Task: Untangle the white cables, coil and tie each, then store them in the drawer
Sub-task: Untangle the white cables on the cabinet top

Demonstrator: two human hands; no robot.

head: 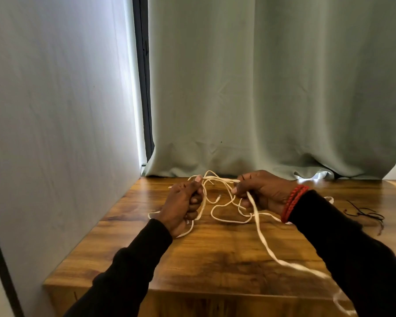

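A tangle of thin white cables (224, 210) hangs and lies between my two hands above the wooden table (215, 255). My left hand (183, 205) is closed around several strands, thumb up at the top of the tangle. My right hand (263, 192) pinches strands at the same height, a red braided band on its wrist. One white strand (264, 241) runs from my right hand down across the table and over its front edge. A small connector end (219, 197) dangles between the hands. No drawer is in view.
Thin black ties (367, 213) lie on the table at the right. A pale green curtain (272, 88) hangs right behind the table. A white wall (55, 133) closes the left side. The table's front edge (192, 290) is near me.
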